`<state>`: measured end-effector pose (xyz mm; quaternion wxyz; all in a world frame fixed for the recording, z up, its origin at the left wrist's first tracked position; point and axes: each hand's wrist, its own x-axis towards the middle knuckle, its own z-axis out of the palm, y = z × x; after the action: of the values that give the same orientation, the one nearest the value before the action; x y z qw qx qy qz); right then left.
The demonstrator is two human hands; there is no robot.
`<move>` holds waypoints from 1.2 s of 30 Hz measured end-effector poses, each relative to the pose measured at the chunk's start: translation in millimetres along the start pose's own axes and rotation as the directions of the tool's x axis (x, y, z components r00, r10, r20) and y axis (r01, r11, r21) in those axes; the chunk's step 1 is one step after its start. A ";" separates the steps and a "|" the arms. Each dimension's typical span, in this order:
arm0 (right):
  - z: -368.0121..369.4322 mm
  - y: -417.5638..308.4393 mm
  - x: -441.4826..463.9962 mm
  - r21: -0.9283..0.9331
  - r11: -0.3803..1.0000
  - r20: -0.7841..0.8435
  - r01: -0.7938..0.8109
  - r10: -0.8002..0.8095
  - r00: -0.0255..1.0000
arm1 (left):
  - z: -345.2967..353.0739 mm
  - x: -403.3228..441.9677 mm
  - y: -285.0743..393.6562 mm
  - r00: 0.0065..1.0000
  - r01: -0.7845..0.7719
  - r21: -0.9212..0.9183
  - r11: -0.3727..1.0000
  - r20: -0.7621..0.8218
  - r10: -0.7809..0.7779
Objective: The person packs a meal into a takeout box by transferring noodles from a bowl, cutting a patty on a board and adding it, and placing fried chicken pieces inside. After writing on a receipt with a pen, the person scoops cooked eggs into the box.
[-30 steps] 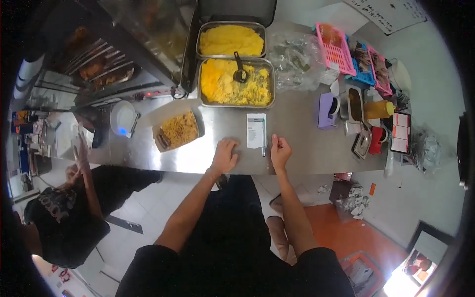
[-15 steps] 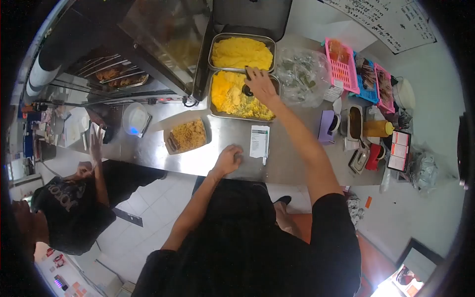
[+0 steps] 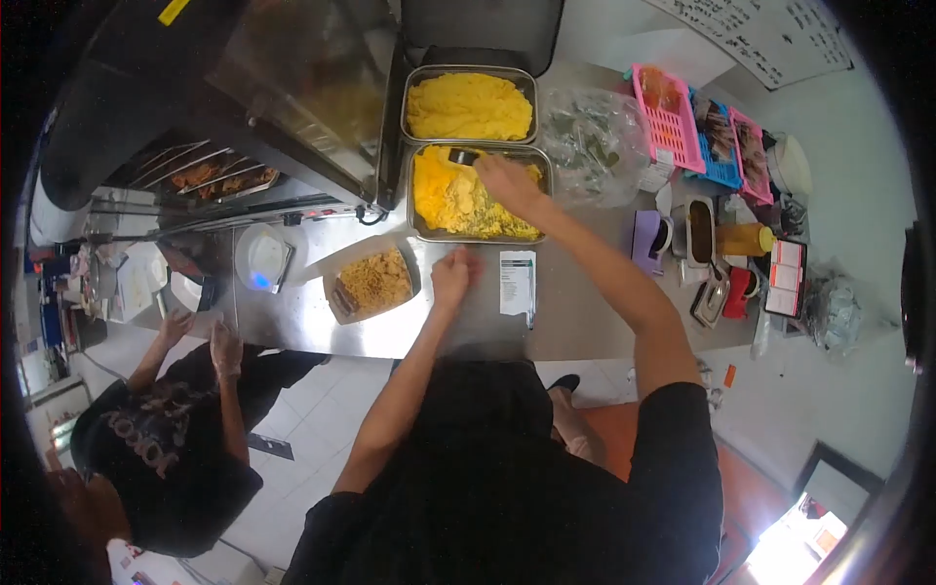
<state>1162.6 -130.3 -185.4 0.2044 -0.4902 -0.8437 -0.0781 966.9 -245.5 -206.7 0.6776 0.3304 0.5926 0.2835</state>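
"Over the near tray (image 3: 468, 239), what is held?"

"A scoop (image 3: 463, 157) is gripped by the right hand (image 3: 512, 185), fingers closed round it."

"And the left hand (image 3: 452, 277)?"

"It is held just in front of the near tray, fingers too blurred to be judged wide or narrow. Left-front of that tray, a food box (image 3: 373, 285) is set; behind, 1 far tray (image 3: 405, 105)."

"What does the person's right hand (image 3: 510, 185) hide?"

"The grip of the black scoop (image 3: 463, 157)."

"And the left hand (image 3: 452, 277)?"

"Blurred at the fingers."

"Is the paper slip (image 3: 518, 283) legible?"

"No, its print is too small. The whiteboard (image 3: 770, 41) is cut off by the top edge, and the clear bag's (image 3: 592, 146) contents are unclear."
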 end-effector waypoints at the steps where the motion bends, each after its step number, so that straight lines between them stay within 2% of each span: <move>1: 17.2 -5.0 -0.3 -0.108 0.994 0.127 -0.014 0.028 0.992 | 1.9 3.1 7.9 0.997 0.072 -0.052 0.996 -0.001 -0.072; 2: 22.1 -9.2 3.8 -0.214 0.977 0.248 -0.013 0.067 0.966 | 4.3 9.0 11.8 0.997 0.071 -0.044 0.997 0.009 -0.070; 3: 24.9 -13.8 2.3 -0.219 0.975 0.246 -0.025 0.080 0.966 | 5.9 13.6 14.4 0.998 0.049 -0.123 0.991 -0.021 -0.052; 4: 20.7 -25.5 -2.4 -0.215 0.976 0.335 0.024 0.051 0.941 | 5.9 16.0 14.3 0.998 0.030 -0.199 0.980 -0.052 -0.042; 5: 16.7 -32.5 -6.8 -0.206 0.976 0.423 0.075 0.019 0.906 | 6.3 17.9 17.5 0.992 0.104 -0.329 0.939 -0.033 -0.122; 6: 12.1 -34.8 -8.2 -0.209 0.975 0.427 0.072 0.024 0.904 | 8.4 16.2 18.3 0.992 0.109 -0.329 0.938 -0.027 -0.125; 8: 7.5 -34.1 -8.9 -0.009 0.992 0.467 0.128 -0.109 0.878 | 11.6 16.6 17.2 0.995 0.077 -0.359 0.930 -0.037 -0.097; 12: -1.1 -29.1 -11.0 0.067 0.992 0.482 0.106 -0.125 0.867 | 12.4 11.3 20.0 0.996 0.039 -0.352 0.935 -0.061 -0.064; 14: -13.4 -24.4 -11.3 0.127 0.986 0.561 0.111 -0.163 0.811 | 13.1 10.7 22.5 0.995 0.052 -0.312 0.949 -0.070 -0.077; 17: -13.4 -31.5 -26.9 0.221 0.973 0.523 0.066 -0.175 0.834 | 10.4 12.4 21.5 0.997 0.051 -0.284 0.958 -0.048 -0.067; 21: -15.8 -33.2 -38.2 0.314 0.941 0.432 0.126 -0.259 0.864 | 6.6 17.8 16.2 0.995 0.071 -0.305 0.950 -0.039 -0.087; 23: -38.2 -29.1 -30.2 0.326 0.944 0.586 0.047 -0.241 0.774 | 4.3 17.4 17.5 0.997 0.080 -0.292 0.953 0.014 -0.079; 24: -40.2 -27.7 -32.9 0.326 0.944 0.582 0.055 -0.246 0.775 | 2.3 16.2 18.4 0.997 0.072 -0.295 0.953 0.009 -0.073; 25: -33.3 -22.7 -41.2 0.400 0.905 0.511 -0.144 -0.090 0.855 | 0.0 15.5 18.8 0.997 0.076 -0.291 0.954 0.025 -0.072; 26: -29.3 -17.8 -46.9 0.483 0.815 0.450 -0.320 0.083 0.889 | -2.0 14.2 20.2 0.997 0.079 -0.288 0.954 0.041 -0.070; 27: -25.5 -11.3 -52.7 0.484 0.818 0.445 -0.311 0.076 0.892 | -4.3 12.2 20.9 0.997 0.070 -0.292 0.954 0.037 -0.062; 29: -26.7 -3.7 -54.8 0.618 0.580 0.590 -0.531 0.104 0.801 | -7.0 6.3 25.5 0.999 0.030 -0.320 0.947 -0.021 -0.039; 30: -24.0 -4.1 -56.7 0.621 0.580 0.590 -0.527 0.097 0.802 | -8.4 4.8 27.6 0.999 0.027 -0.323 0.946 -0.027 -0.038; 32: -30.2 -13.6 -61.7 0.558 0.643 0.508 -0.525 0.236 0.828 | -11.3 -2.4 29.2 0.997 0.008 -0.330 0.944 -0.065 -0.031; 33: -31.4 -19.1 -63.7 0.559 0.635 0.512 -0.534 0.242 0.824 | -12.0 -5.4 29.6 0.997 0.017 -0.323 0.946 -0.064 -0.040; 34: -35.6 -27.2 -59.6 0.425 0.817 0.393 -0.390 0.221 0.892 | -11.8 -4.0 30.1 0.998 0.016 -0.289 0.957 -0.058 -0.035; 35: -33.6 -34.3 -59.3 0.242 0.940 0.281 -0.240 0.168 0.945 | -10.8 -2.4 30.2 0.998 0.016 -0.253 0.967 -0.048 -0.030; 36: -30.7 -43.9 -59.6 0.240 0.936 0.286 -0.258 0.186 0.940 | -9.4 -2.5 28.9 0.999 0.029 -0.242 0.970 -0.038 -0.040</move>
<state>1159.1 -210.1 -179.7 0.1657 -0.5560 -0.8045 0.1276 957.5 -228.5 -183.3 0.7050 0.2291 0.5735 0.3487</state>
